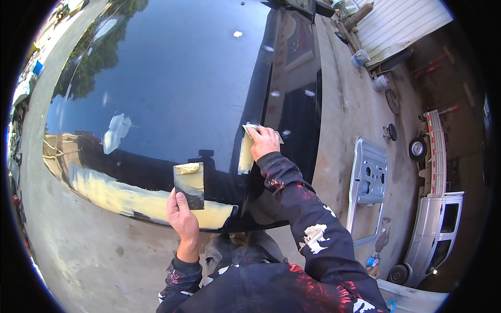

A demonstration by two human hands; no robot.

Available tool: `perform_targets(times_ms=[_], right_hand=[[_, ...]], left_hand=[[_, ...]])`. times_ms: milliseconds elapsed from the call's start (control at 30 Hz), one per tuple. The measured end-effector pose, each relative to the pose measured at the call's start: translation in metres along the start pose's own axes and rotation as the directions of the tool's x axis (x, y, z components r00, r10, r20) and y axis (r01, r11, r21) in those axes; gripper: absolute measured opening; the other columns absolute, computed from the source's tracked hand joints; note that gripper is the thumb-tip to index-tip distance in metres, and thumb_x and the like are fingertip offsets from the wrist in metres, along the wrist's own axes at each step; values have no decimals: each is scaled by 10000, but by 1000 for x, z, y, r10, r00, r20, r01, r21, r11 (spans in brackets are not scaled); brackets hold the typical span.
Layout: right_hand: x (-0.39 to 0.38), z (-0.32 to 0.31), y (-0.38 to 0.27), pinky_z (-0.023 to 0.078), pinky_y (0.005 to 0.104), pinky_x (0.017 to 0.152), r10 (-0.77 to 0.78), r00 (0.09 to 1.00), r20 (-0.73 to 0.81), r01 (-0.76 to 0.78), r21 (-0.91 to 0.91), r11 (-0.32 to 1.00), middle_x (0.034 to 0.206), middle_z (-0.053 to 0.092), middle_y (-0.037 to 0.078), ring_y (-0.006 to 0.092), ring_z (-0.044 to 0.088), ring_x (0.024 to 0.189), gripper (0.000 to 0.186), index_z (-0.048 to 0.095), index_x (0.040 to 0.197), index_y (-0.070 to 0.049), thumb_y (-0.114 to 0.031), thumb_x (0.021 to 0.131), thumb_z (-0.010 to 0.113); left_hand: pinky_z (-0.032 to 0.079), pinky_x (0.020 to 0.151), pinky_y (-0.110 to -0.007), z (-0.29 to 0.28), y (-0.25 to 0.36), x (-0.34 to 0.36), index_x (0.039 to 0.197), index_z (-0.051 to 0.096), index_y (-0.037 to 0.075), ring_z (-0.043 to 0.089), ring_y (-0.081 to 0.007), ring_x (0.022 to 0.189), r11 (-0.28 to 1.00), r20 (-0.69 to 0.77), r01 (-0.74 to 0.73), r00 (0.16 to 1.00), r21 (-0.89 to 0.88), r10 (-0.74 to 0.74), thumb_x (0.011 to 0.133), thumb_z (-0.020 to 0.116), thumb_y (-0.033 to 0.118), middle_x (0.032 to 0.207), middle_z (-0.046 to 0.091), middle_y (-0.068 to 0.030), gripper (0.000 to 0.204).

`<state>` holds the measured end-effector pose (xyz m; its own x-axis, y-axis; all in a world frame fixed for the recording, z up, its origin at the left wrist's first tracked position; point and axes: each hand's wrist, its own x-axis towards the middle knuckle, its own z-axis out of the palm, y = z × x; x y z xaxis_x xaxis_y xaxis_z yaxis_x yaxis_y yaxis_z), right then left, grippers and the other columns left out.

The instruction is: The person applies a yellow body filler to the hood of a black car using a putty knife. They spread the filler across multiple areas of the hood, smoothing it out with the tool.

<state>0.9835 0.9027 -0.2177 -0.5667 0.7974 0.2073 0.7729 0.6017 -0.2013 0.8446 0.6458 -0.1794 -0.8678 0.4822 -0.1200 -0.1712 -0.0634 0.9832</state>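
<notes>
My left hand [183, 218] grips a dark square putty board [190, 201] by its lower left corner, thumb on top. A lump of pale yellow filler [189, 169] sits at the board's far edge. On the right side of the black car hood [182, 78], my right hand [266, 143] presses a flat pale putty spreader [250, 127] against the surface. Beneath and beside it runs a short strip of filler [245, 156]. A long, wide band of filler [125, 199] covers the hood's front edge, partly behind the board.
Whitish patches, one of them large [116, 133], mark the hood. To the right, a silver door panel [369, 175] lies on the concrete floor near a small stool [390, 132] and buckets [381, 82]. Farther right stands a silver truck [436, 240].
</notes>
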Motion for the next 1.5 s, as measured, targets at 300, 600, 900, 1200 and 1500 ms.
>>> perform_targets(times_ms=[300, 600, 900, 1200, 1500], right_hand=[[-89, 10, -32, 399, 484, 1009, -149, 989, -4, 149, 27, 988, 1185, 587, 138, 322, 549, 1148, 482, 653, 1212, -127, 2, 750, 604], [-93, -22, -16, 457, 439, 937, -131, 991, -22, 133, 85, 987, 1123, 613, 118, 329, 578, 1067, 459, 666, 1171, -102, 38, 743, 576], [-6, 18, 2, 424, 470, 973, 16, 997, -79, -16, 0, 1000, 1184, 604, 119, 327, 545, 1143, 457, 658, 1222, -173, -24, 795, 592], [-134, 6, -55, 378, 496, 1050, -114, 990, 83, 112, 31, 993, 1274, 576, 150, 325, 535, 1197, 576, 607, 1298, -134, 5, 739, 615], [-23, -6, -1, 446, 453, 938, -52, 987, -153, 57, 29, 998, 1125, 629, 104, 324, 566, 1074, 436, 665, 1167, -135, 9, 767, 566]], left_hand=[[482, 861, -259, -18, -24, -16, 1206, 624, -72, 594, -109, 942, 995, 46, 93, 994, 36, -95, 1039, 537, 159, 1070, 669, -62, 298], [480, 866, -257, -12, -24, -22, 1199, 635, -64, 601, -109, 943, 990, 116, 134, 984, 30, -137, 1036, 534, 141, 1055, 679, -61, 280], [482, 861, -252, -24, -19, -27, 1192, 637, -70, 602, -105, 932, 985, 109, 153, 981, 78, -161, 1035, 535, 144, 1054, 683, -62, 284], [478, 865, -248, -21, -26, -31, 1199, 638, -64, 600, -102, 939, 983, 168, 172, 969, 64, -181, 1034, 540, 153, 1054, 681, -58, 289], [480, 871, -252, -24, -20, -32, 1212, 633, -63, 608, -107, 951, 983, 170, 181, 968, 36, -184, 1035, 537, 153, 1067, 684, -64, 296]])
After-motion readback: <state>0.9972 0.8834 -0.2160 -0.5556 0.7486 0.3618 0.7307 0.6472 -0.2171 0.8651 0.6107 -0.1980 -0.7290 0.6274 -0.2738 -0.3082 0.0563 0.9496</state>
